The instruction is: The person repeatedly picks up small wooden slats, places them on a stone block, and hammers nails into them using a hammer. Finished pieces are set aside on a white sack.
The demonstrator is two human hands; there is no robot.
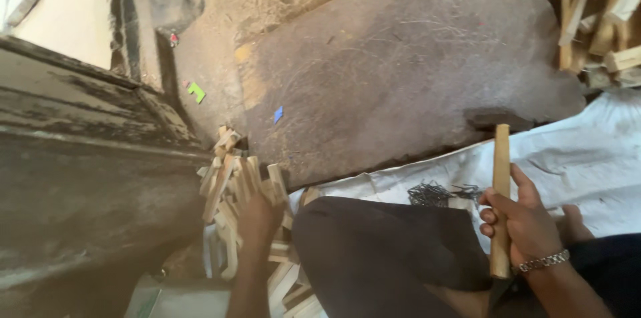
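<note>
Left hand [259, 219] is stretched down and forward, fingers hidden so its grip can't be told. Right hand [524, 221] is fisted tight, thumb up, bracelet on wrist, forearm running to the lower right.

Left hand [259, 219] fingers buried in the pile of small wood blocks [234, 188]; grasp indeterminable. Hammer handle [500, 191]: lower end runs off the bottom edge, head not visible. Scrap wood heap [601, 17] cropped at top-right corner. Nails [434, 192] too small to count.

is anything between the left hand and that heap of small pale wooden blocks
Nothing visible. The left hand already rests in the heap of small pale wooden blocks beside the dark-trousered knee. The right hand grips a wooden handle, apart from the heap.
</note>
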